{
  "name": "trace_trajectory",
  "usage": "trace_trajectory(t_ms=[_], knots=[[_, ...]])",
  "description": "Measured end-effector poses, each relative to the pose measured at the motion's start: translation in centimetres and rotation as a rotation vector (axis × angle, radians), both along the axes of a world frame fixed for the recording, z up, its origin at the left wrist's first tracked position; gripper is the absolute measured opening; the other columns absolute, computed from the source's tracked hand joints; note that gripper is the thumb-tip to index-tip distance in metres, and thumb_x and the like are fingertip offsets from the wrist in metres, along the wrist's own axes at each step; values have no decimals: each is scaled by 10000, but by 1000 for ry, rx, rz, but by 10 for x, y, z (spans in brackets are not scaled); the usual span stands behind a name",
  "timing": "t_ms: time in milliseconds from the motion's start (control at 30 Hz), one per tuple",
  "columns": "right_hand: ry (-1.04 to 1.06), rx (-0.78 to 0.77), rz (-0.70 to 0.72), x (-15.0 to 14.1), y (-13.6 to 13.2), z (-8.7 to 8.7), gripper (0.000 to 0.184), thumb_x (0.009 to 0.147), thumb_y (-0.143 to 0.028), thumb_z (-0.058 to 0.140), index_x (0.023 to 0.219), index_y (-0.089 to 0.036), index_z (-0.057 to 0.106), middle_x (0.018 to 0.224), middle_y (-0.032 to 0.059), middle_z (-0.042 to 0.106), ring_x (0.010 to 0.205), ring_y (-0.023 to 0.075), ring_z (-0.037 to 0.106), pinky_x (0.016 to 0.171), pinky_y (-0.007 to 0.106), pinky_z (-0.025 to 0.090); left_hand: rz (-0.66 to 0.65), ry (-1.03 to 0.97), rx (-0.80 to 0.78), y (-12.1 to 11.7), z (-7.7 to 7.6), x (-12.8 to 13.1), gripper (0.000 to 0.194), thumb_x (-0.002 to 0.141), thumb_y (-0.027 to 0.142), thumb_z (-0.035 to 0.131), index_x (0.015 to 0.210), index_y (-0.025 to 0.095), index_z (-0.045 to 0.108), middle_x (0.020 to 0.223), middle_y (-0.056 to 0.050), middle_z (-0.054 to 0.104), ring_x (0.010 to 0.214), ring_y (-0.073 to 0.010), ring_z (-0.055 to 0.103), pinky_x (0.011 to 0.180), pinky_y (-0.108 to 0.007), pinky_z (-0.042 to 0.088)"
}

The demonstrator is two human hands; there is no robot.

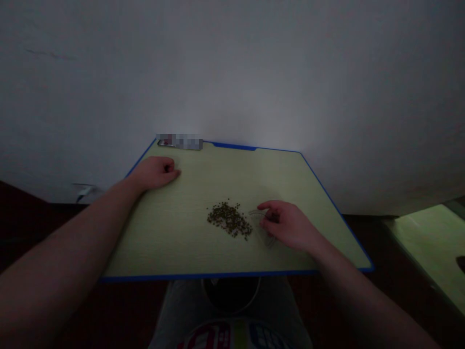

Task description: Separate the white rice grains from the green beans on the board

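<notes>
A scattered pile of small greenish-brown beans or seeds [229,220] lies in the middle of a pale, blue-edged table [247,174]. Just right of the pile, my right hand [288,224] grips a clear, see-through cup or lid [269,238], its curved rim facing the pile. The clear thing's exact shape is hard to make out in the dim light. My left hand [154,172] rests at the table's left side, fingers curled into a loose fist, apart from the pile. No object shows in it.
At the table's far left corner lies a flat, blurred-out object [181,141]. Below the near edge, a dark round container [231,294] sits between my legs. A wall [232,72] stands behind the table. Another pale surface [432,247] is at the right.
</notes>
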State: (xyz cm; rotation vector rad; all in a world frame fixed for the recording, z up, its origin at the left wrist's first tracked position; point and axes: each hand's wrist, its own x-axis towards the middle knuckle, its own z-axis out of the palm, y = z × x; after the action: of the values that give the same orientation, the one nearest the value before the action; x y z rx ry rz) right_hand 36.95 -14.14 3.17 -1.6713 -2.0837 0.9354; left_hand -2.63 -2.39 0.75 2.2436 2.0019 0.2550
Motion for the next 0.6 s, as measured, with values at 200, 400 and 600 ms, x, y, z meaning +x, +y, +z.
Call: trace_trajectory(t_ms=[200, 400, 600], knots=[[51, 51, -69, 25, -21, -4, 342, 828, -224, 645, 1149, -181, 757, 702, 1, 696, 587, 174, 639, 556, 295, 486, -28, 12, 17, 1, 0, -1, 381, 787, 586, 450, 689, 228, 535, 625, -39, 541, 644, -196, 502, 643, -326, 341], [-25, 209, 39, 29, -46, 3, 363, 870, -190, 566, 1162, -210, 781, 1002, 78, 816, 830, 232, 760, 761, 370, 605, -7, 21, 19, 1, -2, 0, 395, 793, 593, 456, 698, 226, 566, 622, -40, 547, 646, -199, 510, 636, -324, 346], [-203, 275, 135, 11, -40, 5, 397, 893, -136, 538, 1212, -175, 772, 1124, 115, 814, 1010, 274, 772, 908, 413, 601, 5, 18, 4, 0, -1, 0, 408, 794, 597, 450, 707, 218, 574, 627, -40, 552, 647, -198, 520, 647, -327, 358]])
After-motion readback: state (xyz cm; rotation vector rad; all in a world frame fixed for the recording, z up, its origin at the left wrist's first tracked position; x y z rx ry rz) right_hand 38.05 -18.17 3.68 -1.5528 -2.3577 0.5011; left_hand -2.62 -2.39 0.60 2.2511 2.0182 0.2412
